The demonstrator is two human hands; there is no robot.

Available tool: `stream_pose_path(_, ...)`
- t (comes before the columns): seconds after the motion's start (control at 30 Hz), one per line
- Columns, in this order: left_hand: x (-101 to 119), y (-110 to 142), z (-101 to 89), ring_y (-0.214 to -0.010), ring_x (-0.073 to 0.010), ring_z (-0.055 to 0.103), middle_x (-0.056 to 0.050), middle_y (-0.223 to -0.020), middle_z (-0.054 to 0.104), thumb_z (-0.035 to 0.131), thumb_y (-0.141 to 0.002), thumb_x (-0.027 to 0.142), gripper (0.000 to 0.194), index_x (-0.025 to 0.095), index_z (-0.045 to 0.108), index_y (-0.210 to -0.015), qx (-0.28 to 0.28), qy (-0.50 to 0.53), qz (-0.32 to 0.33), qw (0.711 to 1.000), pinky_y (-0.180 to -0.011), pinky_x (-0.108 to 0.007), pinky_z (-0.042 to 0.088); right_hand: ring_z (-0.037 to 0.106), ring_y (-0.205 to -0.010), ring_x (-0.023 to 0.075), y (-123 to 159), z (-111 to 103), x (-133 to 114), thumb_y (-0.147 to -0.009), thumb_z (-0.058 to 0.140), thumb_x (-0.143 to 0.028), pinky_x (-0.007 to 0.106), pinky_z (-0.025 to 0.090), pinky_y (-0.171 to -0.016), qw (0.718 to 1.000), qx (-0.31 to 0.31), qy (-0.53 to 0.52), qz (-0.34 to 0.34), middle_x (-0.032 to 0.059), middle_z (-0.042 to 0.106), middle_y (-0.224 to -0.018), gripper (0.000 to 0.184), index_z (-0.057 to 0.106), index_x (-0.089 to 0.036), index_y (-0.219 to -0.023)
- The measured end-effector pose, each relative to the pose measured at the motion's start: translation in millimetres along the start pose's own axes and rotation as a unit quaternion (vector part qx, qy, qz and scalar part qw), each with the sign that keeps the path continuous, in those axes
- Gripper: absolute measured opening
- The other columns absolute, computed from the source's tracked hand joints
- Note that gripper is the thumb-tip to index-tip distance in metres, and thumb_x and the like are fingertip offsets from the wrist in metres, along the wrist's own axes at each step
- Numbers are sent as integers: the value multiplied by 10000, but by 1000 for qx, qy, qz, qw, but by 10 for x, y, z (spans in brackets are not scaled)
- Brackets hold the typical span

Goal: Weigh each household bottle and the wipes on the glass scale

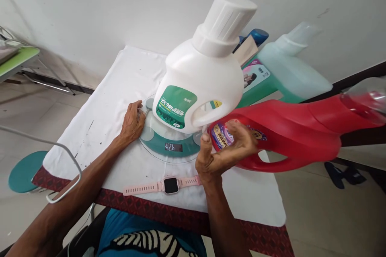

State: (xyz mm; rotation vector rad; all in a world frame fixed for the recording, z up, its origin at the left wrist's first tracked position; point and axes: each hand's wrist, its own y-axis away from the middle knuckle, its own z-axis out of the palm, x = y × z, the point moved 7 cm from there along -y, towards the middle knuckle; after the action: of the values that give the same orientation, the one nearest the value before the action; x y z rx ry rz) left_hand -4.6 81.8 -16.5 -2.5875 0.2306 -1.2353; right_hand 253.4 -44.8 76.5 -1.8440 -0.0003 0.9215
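Note:
A white plastic bottle of clothing disinfectant (193, 78), with a ribbed white cap and a green label, stands on a round glass scale (169, 154). The scale's small display (173, 147) is lit, though I cannot read its digits surely. My left hand (132, 120) rests at the scale's left edge, its fingers loosely bent and holding nothing. Thumb and fingers apart, my right hand (227, 148) is open near the lower right of the white bottle. It is in front of a large red detergent bottle (289, 128), hiding part of its label.
Behind the red bottle are a green-and-clear bottle (295, 68) and a blue-capped item (257, 36). A pink-strapped smartwatch (171, 185) lies near the front edge of the white-covered table (111, 84). A grey cable (68, 148) crosses above my left forearm. A teal stool (27, 172) stands left.

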Motion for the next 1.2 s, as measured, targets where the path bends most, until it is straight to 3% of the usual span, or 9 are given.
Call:
stream_pose_path(0.2, -13, -5, 7, -1141, -260, 654, -144, -1257, 646, 461, -961, 211, 396, 172, 539, -1347, 6, 1, -6, 1000, -987, -505, 562, 614, -1013, 208, 120, -28, 184, -933, 685, -349, 462, 562, -949, 996, 10, -44, 81, 54, 560, -1177, 308, 533, -278, -1192)
stream_pose_path(0.4, -6, -2, 10, -1146, -261, 650, -156, -1277, 642, 466, -960, 209, 404, 157, 530, -1356, -4, 1, -4, 1000, -990, -505, 556, 632, -1041, 222, 27, 32, 182, -944, 676, -423, 469, 582, -951, 992, -9, -41, 119, 60, 574, -1173, 301, 518, -305, -1173)
stream_pose_path(0.57, -20, -1, 11, -1139, -260, 653, -148, -1257, 641, 465, -962, 209, 399, 165, 527, -1353, -4, 7, -7, 1000, -985, -503, 557, 630, -1073, 221, -65, 70, 114, -937, 678, -405, 472, 567, -956, 992, -10, -64, 105, 62, 583, -1183, 315, 520, -269, -1174)
stream_pose_path(0.7, -22, -2, 18, -1128, -256, 654, -134, -1246, 641, 473, -953, 196, 397, 182, 528, -1346, -6, 7, 0, 1000, -981, -497, 560, 640, -1163, 249, -245, 169, 23, -906, 699, -476, 499, 541, -1025, 993, -9, -73, 92, 96, 589, -1264, 398, 524, -250, -1183)
stream_pose_path(0.8, -32, -5, 39, -1136, -259, 651, -141, -1244, 633, 475, -955, 200, 404, 169, 525, -1354, -6, 9, 1, 1000, -987, -487, 558, 660, -1164, 244, -396, 286, 45, -878, 726, -534, 487, 527, -1051, 987, -14, -107, 120, 85, 628, -1249, 461, 538, -249, -1187)
stream_pose_path(0.93, -28, 22, 60, -1132, -262, 645, -147, -1236, 624, 457, -966, 197, 406, 160, 515, -1366, 13, 11, 7, 1000, -998, -480, 552, 673, -815, 200, -496, 469, 197, -873, 717, -590, 376, 560, -800, 964, -61, -148, 213, 19, 676, -834, 391, 646, -208, -916)
stream_pose_path(1.07, 8, 101, 67, -1044, -262, 669, -130, -1147, 635, 445, -964, 170, 385, 161, 536, -1338, 61, 23, 17, 998, -924, -457, 584, 414, -471, 118, -558, 597, 316, -756, 821, -569, 273, 399, -477, 919, -88, -256, 288, -74, 418, -517, 477, 504, -235, -629)
stream_pose_path(1.2, 6, 140, 145, -1006, -249, 665, -114, -1138, 614, 395, -978, 139, 422, 169, 503, -1386, 74, 52, -5, 996, -906, -455, 595, 274, -390, 118, -776, 728, 308, -844, 746, -528, 293, 285, -360, 916, -113, -299, 242, -89, 274, -496, 466, 429, -272, -618)
